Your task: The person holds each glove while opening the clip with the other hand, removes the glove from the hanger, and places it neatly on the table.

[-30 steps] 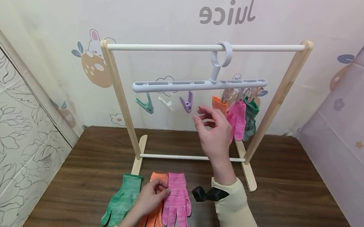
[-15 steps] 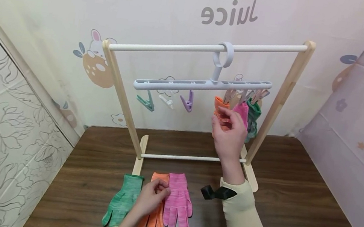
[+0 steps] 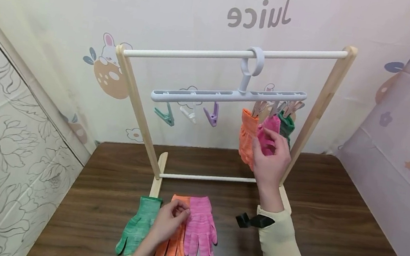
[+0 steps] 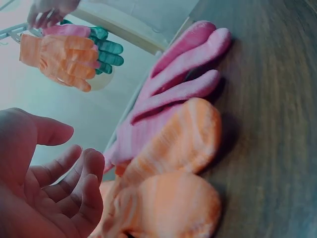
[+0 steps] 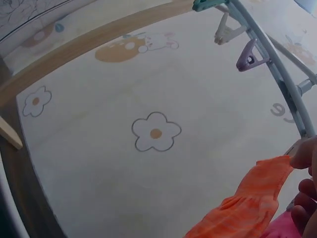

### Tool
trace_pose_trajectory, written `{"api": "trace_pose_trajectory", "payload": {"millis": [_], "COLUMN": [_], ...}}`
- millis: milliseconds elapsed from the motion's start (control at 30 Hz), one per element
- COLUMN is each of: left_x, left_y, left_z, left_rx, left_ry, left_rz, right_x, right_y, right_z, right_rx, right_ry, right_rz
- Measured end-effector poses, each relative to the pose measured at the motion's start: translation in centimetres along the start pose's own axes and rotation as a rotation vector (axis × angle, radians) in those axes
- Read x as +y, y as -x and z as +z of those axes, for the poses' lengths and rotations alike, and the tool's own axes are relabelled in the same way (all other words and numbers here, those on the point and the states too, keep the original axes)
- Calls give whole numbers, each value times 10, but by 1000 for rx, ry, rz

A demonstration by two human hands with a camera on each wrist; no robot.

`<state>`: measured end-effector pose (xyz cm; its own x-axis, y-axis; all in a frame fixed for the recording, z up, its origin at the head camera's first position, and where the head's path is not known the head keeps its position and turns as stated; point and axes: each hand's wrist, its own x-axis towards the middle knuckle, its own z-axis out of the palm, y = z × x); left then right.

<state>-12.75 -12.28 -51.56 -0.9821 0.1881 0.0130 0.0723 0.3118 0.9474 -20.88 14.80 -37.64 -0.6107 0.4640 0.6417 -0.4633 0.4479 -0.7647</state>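
In the head view, my right hand [image 3: 272,159] is raised in front of a hanging pink glove [image 3: 270,123], fingers loosely bent and holding nothing. Beside it hang an orange glove [image 3: 247,139] and a green glove [image 3: 286,125], each by a clothespin. The right wrist view shows the fingers [image 5: 304,198] close to the orange cuff [image 5: 267,171]. My left hand [image 3: 168,224] hovers low over a flat orange glove [image 3: 175,248], fingers relaxed, nothing in them. Another pink glove [image 3: 200,230] and a green glove [image 3: 139,224] lie on either side of it.
A pale hanger [image 3: 193,96] hooks over the white rod [image 3: 206,54] of a wooden stand [image 3: 136,111]. Green [image 3: 167,117], clear [image 3: 190,115] and purple [image 3: 212,115] clothespins dangle from its left half. The dark wooden table [image 3: 331,229] meets patterned curtains behind.
My right hand has moved rightward, from beside the purple clothespin, past the hanging orange glove, to in front of the hanging pink one. The left hand has hardly moved.
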Motion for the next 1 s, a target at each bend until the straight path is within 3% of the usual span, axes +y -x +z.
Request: {"api": "trace_pose_trajectory", "payload": {"millis": [233, 433, 533, 1000], "left_x": [13, 50, 61, 75], "left_y": [1, 6, 8, 9], "left_z": [-2, -7, -9, -9], "left_rx": [13, 21, 27, 11], "left_ry": [55, 66, 75, 66], "left_rz": [-10, -10, 7, 33], "right_x": [22, 34, 38, 50], "right_y": [8, 12, 14, 22], "right_z": [-3, -7, -9, -10], "right_rx": [-10, -21, -29, -89], "right_ry": [41, 7, -6, -21], "right_rz": [44, 49, 59, 76]}}
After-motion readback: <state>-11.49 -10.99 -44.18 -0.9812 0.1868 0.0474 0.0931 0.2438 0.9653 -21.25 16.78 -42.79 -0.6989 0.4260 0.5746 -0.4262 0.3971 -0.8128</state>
